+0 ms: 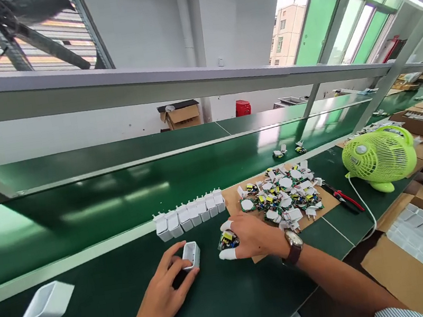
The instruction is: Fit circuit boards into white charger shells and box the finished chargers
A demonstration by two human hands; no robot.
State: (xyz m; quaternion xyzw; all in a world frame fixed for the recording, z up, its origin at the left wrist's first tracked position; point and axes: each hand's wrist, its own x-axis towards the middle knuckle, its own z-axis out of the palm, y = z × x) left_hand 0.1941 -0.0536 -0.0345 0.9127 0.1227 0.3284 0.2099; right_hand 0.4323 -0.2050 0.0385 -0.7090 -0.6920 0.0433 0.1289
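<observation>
Brown-strapped watch (pixel 294 242), white finger cots (pixel 228 254), striped sleeve (pixel 395 315) on the right arm

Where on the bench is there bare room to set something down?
The green bench is bare between the white container and left hand, and between left and right hand, toward the person. Crowded: the circuit-board heap, with pliers and fan beyond it, and the row of white cases.

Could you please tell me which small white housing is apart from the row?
The housing held by the left hand; the row has the others side by side.
</observation>
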